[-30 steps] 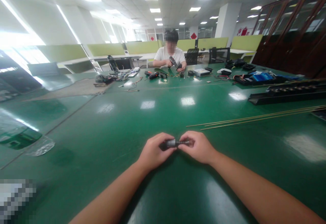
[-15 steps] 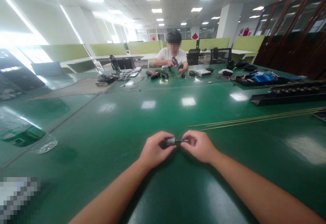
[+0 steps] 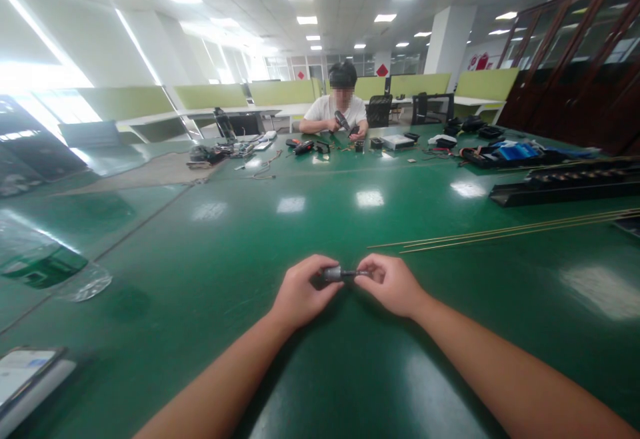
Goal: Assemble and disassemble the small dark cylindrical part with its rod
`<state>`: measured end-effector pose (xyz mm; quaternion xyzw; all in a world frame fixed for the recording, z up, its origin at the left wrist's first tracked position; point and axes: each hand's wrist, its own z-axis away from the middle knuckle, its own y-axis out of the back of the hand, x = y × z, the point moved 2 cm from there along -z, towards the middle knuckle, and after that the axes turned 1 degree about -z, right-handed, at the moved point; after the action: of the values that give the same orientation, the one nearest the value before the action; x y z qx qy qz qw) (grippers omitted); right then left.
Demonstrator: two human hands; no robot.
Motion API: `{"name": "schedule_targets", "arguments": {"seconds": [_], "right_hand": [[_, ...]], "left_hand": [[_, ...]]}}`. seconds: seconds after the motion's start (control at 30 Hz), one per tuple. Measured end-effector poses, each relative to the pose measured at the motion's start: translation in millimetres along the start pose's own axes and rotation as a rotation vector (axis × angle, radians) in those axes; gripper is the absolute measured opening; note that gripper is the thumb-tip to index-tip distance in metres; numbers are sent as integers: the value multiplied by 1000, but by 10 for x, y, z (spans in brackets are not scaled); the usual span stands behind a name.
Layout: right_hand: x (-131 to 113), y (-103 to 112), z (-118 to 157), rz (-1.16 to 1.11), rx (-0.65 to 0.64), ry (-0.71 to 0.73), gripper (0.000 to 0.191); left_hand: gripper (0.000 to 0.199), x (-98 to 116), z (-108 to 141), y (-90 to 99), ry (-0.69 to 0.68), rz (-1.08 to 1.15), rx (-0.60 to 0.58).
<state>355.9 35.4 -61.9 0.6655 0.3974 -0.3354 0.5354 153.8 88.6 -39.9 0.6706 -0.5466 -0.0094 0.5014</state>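
My left hand (image 3: 301, 292) is closed around a small grey cylinder (image 3: 333, 273), thumb below and fingers above. From the cylinder's right end a thin dark shaft (image 3: 349, 273) runs out level towards my right hand (image 3: 394, 286). The thumb and fingertips of that hand pinch the shaft's far end, partly hiding it. I cannot tell exactly what kind of part this is. Both hands are just above the green tabletop (image 3: 250, 226), close together.
Thin brass-coloured rods (image 3: 500, 232) lie to the right, near a black rail (image 3: 560, 192). A clear bottle (image 3: 47, 262) lies at left, above a phone (image 3: 25, 372). Across the table a person (image 3: 320, 111) holds a power drill (image 3: 343, 120) among scattered tools.
My hands keep the same grip on the cylinder and shaft. The whole view has shifted very slightly; nothing else has visibly moved.
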Motion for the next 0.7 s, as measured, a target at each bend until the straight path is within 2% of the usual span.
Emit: {"name": "schedule_targets", "arguments": {"seconds": [0.57, 0.63, 0.7], "right_hand": [[100, 1, -56, -165, 19, -65, 21], [115, 1, -72, -262, 25, -101, 26], [143, 11, -99, -441, 55, -158, 33]], "left_hand": [[24, -66, -19, 8, 67, -1, 46], [24, -80, -19, 15, 93, 4, 50], [26, -111, -22, 34, 146, 2, 102]]}}
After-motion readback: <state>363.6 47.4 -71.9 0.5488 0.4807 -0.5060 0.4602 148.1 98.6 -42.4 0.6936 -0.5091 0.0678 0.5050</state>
